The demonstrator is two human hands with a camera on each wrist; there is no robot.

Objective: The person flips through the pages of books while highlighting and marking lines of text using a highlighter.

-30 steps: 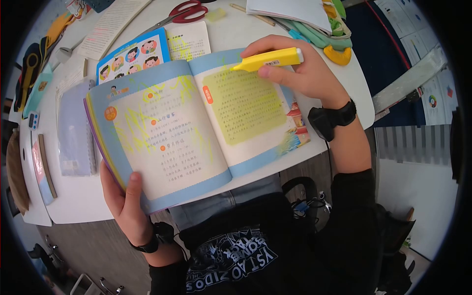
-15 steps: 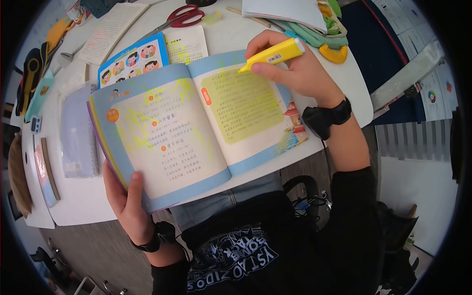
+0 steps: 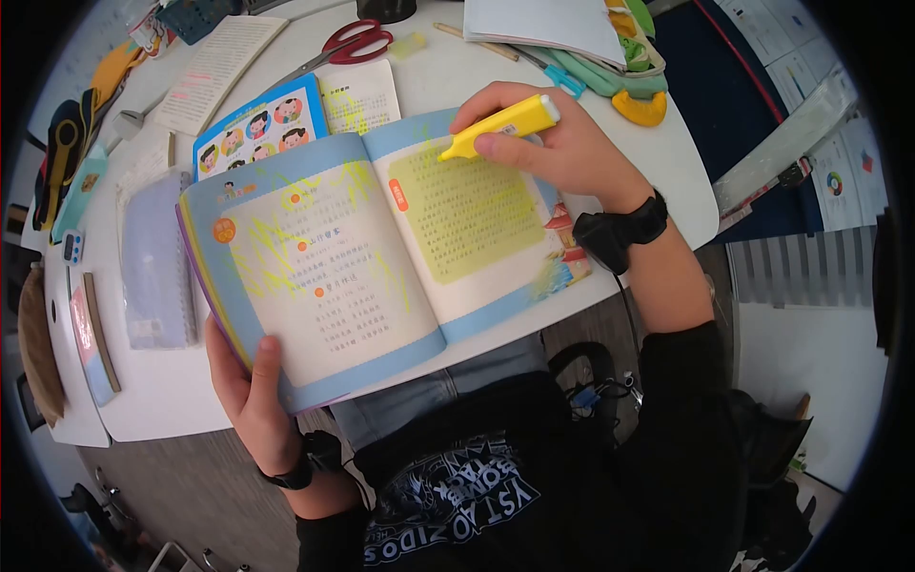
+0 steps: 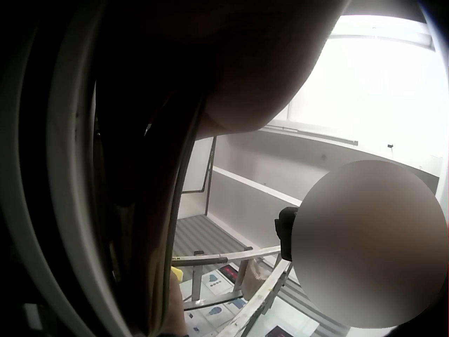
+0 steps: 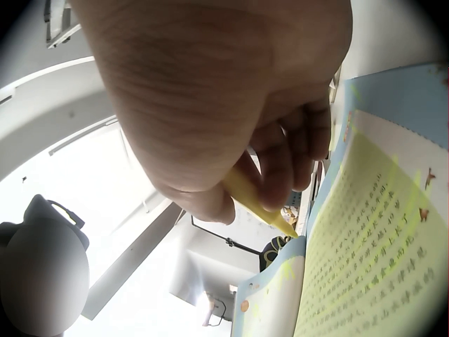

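Observation:
An open book (image 3: 315, 315) with blue page borders lies tilted at the table's front edge, yellow-green strokes across its printed pages. My left hand (image 3: 255, 405) grips its lower left edge, thumb on the page, fingers behind it. My right hand (image 3: 562, 148) pinches a yellow highlighter (image 3: 505, 126), whose tip points at the top of the right page's green text box. In the right wrist view, the highlighter (image 5: 256, 203) comes out between thumb and fingers, its tip close over the page. The left wrist view is mostly dark, with the book seen edge-on.
Behind the book lie a blue booklet (image 3: 257, 129) with cartoon faces, a marked sheet (image 3: 367, 95) and red-handled scissors (image 3: 357, 40). A pencil case (image 3: 620, 81) with papers stands back right. At left are a translucent folder (image 3: 157, 276), a small timer (image 3: 72, 247) and a printed booklet (image 3: 214, 71).
Across the right page's top, the highlighter tip has moved right, then left and slightly toward the body, with my right hand. My left hand keeps its grip; the whole view has shifted slightly.

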